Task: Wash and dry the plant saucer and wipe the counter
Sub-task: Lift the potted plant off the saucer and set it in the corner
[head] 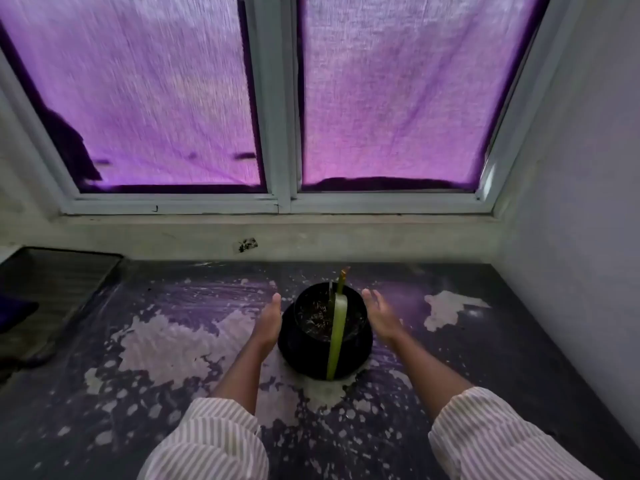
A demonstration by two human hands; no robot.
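A black plant pot (313, 323) with soil and one long green leaf (336, 341) stands on a black saucer (360, 355) in the middle of the dark counter (173, 375). The counter surface is flaked with pale patches. My left hand (268, 322) is flat and open just left of the pot, close to its side. Open as well, my right hand (379, 315) is just right of the pot. I cannot tell whether either hand touches the pot. Most of the saucer is hidden beneath the pot.
A steel sink (52, 292) is set into the counter at the far left, with a dark object (14, 315) at its left edge. A window (277, 98) covered with purple cloth rises behind the counter. A white wall (581, 237) bounds the right side.
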